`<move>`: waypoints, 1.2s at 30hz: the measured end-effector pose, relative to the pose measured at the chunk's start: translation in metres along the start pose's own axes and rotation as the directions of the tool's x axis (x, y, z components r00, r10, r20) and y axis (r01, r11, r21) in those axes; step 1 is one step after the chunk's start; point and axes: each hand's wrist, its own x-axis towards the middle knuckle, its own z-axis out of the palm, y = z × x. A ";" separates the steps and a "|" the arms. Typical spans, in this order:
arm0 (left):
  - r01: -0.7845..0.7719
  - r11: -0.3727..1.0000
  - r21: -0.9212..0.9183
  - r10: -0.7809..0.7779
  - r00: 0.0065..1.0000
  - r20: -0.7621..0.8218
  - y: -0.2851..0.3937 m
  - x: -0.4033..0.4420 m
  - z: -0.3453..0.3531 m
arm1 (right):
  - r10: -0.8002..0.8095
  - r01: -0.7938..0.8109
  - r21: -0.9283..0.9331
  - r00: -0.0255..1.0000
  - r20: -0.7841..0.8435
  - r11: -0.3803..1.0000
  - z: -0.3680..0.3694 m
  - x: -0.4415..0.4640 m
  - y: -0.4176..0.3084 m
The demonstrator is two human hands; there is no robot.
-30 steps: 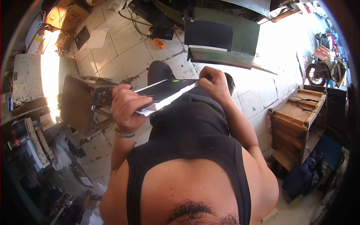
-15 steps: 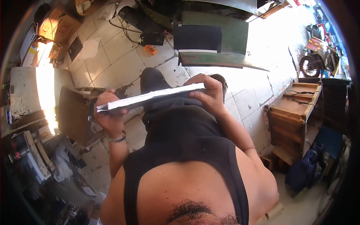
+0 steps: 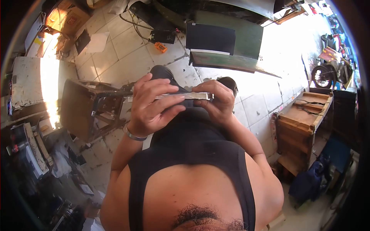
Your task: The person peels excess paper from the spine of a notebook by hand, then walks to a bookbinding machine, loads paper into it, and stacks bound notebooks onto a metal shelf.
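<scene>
1. White-edged and thin, a flat slab (image 3: 196, 96) lies edge-up between my hands, on my body's side of the green panel (image 3: 246, 44).
2. My right hand (image 3: 220, 101) pinches its right end, fingers on the far side, thumb on the near side, nearly closed.
3. My left hand (image 3: 148, 103) is part open, fingers spread against the slab's left part, thumb angled apart from it; whether these fingers truly grip, I cannot tell.
4. Handling it well, I judge, calls for a firm but light right pinch, the left fingers laid flat for support, and level ends so the thin edge does not bend.
5. Right of the green panel and nearer me, a wooden crate (image 3: 296, 134) carries dark cords (image 3: 310, 107) in its shallow, framed top.
6. Far left of the panel, a cardboard box (image 3: 66, 19) catches sunlight; its contents I cannot make out.
7. Just left of the panel, an orange object (image 3: 160, 47) rests on the tiled floor (image 3: 131, 57).
</scene>
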 end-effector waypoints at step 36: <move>0.090 0.992 -0.093 -0.081 0.992 0.098 -0.011 -0.010 -0.007 | -0.092 0.089 0.137 0.996 0.012 0.987 0.004 -0.002 0.007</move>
